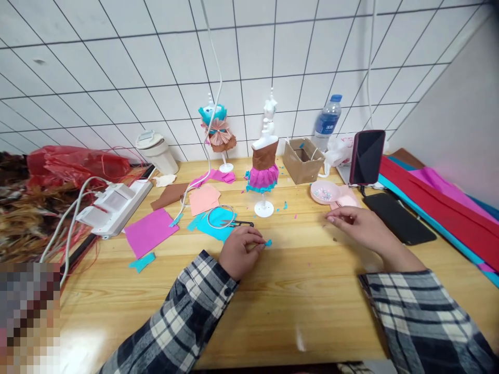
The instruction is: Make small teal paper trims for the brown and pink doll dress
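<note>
Pinching a turquoise scrap at the desk

A small turquoise scrap (268,242) is held at the fingertips of the left hand (249,248), whose thumb and fingers are closed together just above the desk (296,311). The right hand (343,221) is held well apart from it, palm turned inward, with the fingers loosely curled toward the thumb; whether anything is kept between those tips cannot be told. Just beyond it, a pink dish (325,201) of small pale pieces is seen, partly resting by a light pink sheet (348,197).

Beyond the gap between the hands, a white dress form (265,156) is stood upright on its round base, clothed in a brown bodice and a magenta skirt edged in turquoise. Behind it a bare white form (270,108) can be seen, and to its left a second dressed form (219,130) is placed near the wall.

Beside the left hand, black snips (245,224) and a thin hoop (208,218) are laid across a turquoise sheet (214,232). A peach sheet (205,200), a magenta sheet (150,234) and a brown piece (169,197) are spread farther left. To the right of the dressed form, a cardboard box (302,171) is set, with a bottle (328,122) behind it and a phone (367,158) propped upright.
</note>
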The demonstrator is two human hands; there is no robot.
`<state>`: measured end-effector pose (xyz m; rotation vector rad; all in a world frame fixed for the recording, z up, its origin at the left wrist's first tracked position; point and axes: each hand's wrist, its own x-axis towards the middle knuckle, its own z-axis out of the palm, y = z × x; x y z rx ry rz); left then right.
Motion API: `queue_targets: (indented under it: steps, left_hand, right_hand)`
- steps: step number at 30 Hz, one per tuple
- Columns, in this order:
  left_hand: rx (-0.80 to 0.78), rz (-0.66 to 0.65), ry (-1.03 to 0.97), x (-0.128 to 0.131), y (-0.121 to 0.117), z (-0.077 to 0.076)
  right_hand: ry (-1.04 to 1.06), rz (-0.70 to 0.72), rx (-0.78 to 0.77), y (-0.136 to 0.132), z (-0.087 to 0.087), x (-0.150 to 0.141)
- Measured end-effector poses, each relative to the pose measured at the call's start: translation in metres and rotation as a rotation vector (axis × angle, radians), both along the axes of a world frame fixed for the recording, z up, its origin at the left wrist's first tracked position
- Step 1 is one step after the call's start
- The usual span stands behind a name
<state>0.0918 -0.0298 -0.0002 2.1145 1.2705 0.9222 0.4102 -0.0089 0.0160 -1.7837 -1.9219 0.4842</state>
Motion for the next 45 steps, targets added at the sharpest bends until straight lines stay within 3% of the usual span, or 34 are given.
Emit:
queue_targets:
  steps: [5,12,14,16,18,23,28,30,33,37,41,45]
  left_hand:
    - [0.012,-0.004,0.024,0.000,0.000,0.001]
    - [0.017,0.001,0.009,-0.001,0.000,0.002]
    - [0.010,0.000,0.013,0.000,-0.001,0.001]
    - [0.008,0.001,0.017,0.001,-0.001,0.001]
    - [0.010,0.004,0.020,0.001,-0.001,0.001]
    - [0.008,0.009,0.027,0.002,-0.001,0.002]
    - [-0.068,0.041,0.020,0.004,-0.003,0.002]
    - [-0.139,0.097,0.023,0.004,-0.004,0.003]
    - [-0.233,0.172,0.008,0.003,-0.003,0.003]
    - [-0.327,0.189,-0.119,0.002,-0.002,0.003]
    - [-0.354,0.209,-0.208,0.001,-0.001,0.002]
    - [-0.335,0.195,-0.232,0.002,-0.003,0.003]
  right_hand:
    - [-0.051,0.060,-0.177,-0.001,-0.002,0.001]
    - [-0.087,-0.164,-0.003,0.003,-0.006,0.003]
    - [-0.068,-0.066,0.096,0.003,-0.008,-0.007]
    - [-0.072,0.139,0.184,0.003,-0.011,-0.023]
    - [-0.139,0.265,0.192,0.002,-0.013,-0.039]
    - [-0.283,0.271,0.153,0.005,-0.018,-0.059]
    - [-0.232,0.259,0.160,0.007,-0.024,-0.067]
    - [-0.116,0.219,0.188,0.003,-0.023,-0.076]
    - [0.261,0.127,0.148,-0.009,-0.016,-0.100]
    - [0.726,0.230,-0.214,-0.028,-0.003,-0.132]
    - [1.094,0.174,-0.452,-0.040,0.003,-0.145]
    - [1.208,0.073,-0.546,-0.041,0.001,-0.148]
